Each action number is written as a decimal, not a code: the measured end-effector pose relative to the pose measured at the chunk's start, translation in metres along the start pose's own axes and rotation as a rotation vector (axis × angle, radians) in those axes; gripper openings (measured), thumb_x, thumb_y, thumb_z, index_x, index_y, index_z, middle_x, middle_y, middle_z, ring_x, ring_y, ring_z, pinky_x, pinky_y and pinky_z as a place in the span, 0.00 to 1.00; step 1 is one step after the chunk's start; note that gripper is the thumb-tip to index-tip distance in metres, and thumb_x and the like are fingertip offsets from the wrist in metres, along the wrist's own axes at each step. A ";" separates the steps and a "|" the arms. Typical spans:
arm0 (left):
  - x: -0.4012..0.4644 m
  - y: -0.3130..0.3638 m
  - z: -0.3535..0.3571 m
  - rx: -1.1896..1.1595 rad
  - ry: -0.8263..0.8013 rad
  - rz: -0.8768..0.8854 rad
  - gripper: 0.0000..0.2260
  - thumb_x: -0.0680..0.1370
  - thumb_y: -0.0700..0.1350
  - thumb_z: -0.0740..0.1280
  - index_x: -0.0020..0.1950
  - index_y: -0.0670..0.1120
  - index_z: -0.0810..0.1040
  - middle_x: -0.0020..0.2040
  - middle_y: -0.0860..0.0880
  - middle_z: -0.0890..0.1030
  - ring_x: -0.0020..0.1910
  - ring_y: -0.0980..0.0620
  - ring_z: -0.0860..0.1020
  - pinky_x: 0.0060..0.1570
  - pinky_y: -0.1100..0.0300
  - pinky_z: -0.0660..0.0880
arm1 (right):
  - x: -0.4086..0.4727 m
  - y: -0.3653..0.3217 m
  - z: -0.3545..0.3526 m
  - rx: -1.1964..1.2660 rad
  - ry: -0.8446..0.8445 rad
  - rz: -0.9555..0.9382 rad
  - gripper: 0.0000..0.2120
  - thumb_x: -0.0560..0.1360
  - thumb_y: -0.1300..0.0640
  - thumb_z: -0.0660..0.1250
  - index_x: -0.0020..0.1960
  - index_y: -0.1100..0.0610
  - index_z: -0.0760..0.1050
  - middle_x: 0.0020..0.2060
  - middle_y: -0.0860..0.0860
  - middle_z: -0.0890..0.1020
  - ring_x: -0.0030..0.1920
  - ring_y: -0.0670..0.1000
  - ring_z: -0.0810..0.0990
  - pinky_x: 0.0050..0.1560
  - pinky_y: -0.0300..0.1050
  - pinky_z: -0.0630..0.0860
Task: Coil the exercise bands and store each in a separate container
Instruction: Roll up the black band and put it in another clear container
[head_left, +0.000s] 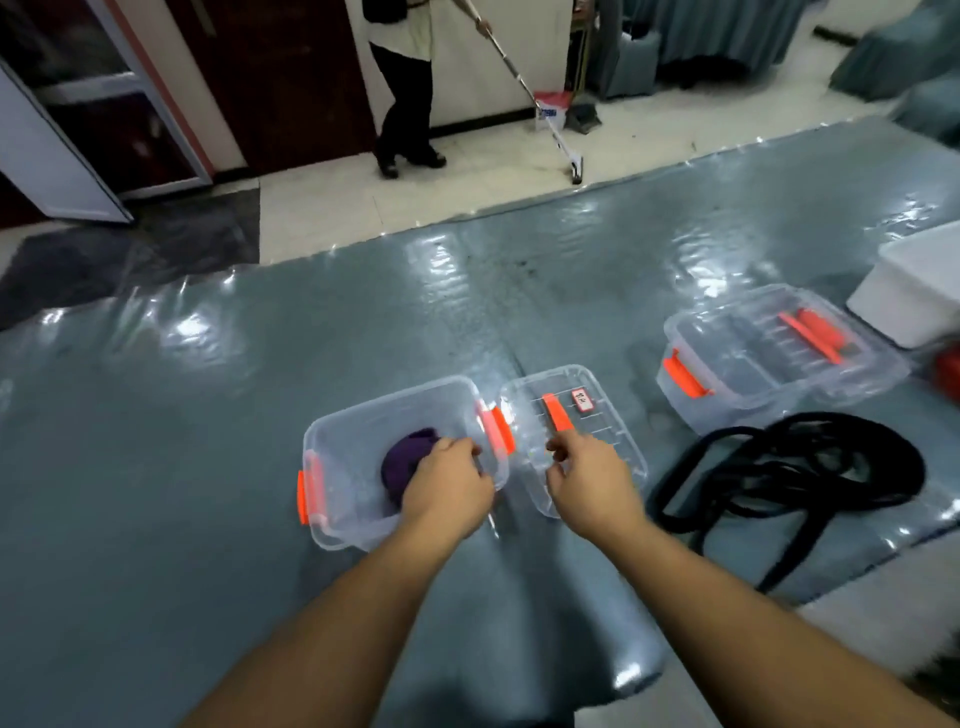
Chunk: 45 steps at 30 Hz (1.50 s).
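Plastic-covered mat (208, 415): open bin (332, 499), lid (618, 415), lidded bin (769, 384), black band (810, 467).

A person (405, 78) pushes a long-handled mop (524, 88) across pale tiles beyond a plastic-covered grey table (208, 415); a white tub (919, 286) rests at the table's right edge.

A coiled purple band (408, 462) lies inside an open clear container (363, 447) with orange latches, set on a glossy grey-blue surface (208, 415). The left hand (447, 491) reaches over the container's near right rim, fingers (462, 448) curled at the band's edge. Just beside it lies a clear lid (597, 415) with an orange handle; the right hand (592, 483) rests on it. A black band (800, 467) sprawls loose near the surface's right edge, in front of a lidded container (769, 358).
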<state>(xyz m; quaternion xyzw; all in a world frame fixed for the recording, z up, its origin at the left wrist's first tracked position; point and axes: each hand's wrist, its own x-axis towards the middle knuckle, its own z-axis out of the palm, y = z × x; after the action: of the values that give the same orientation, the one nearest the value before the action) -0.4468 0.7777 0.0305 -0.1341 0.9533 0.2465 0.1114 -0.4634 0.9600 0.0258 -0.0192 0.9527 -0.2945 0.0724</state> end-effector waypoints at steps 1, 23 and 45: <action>-0.006 0.014 0.010 0.022 -0.013 0.026 0.17 0.79 0.47 0.63 0.68 0.51 0.78 0.68 0.48 0.76 0.65 0.44 0.77 0.62 0.52 0.76 | -0.008 0.021 -0.009 -0.008 -0.009 0.038 0.12 0.75 0.59 0.66 0.58 0.54 0.80 0.52 0.54 0.85 0.56 0.60 0.81 0.55 0.53 0.77; -0.086 0.313 0.188 0.269 -0.353 0.454 0.20 0.79 0.47 0.62 0.72 0.53 0.75 0.71 0.49 0.75 0.68 0.44 0.76 0.65 0.48 0.76 | -0.136 0.324 -0.190 0.353 0.061 0.656 0.06 0.78 0.53 0.65 0.55 0.48 0.75 0.49 0.48 0.82 0.47 0.53 0.82 0.36 0.42 0.77; 0.075 0.363 0.255 0.169 -0.408 0.240 0.17 0.77 0.50 0.62 0.64 0.50 0.79 0.65 0.47 0.79 0.62 0.43 0.79 0.61 0.48 0.78 | 0.088 0.401 -0.216 0.048 -0.188 0.506 0.13 0.77 0.54 0.68 0.61 0.51 0.79 0.49 0.46 0.82 0.56 0.52 0.82 0.56 0.42 0.74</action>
<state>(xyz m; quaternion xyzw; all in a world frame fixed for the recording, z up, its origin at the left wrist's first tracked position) -0.5929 1.1966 -0.0486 0.0425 0.9374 0.1994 0.2824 -0.5798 1.4043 -0.0351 0.1938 0.9090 -0.2866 0.2322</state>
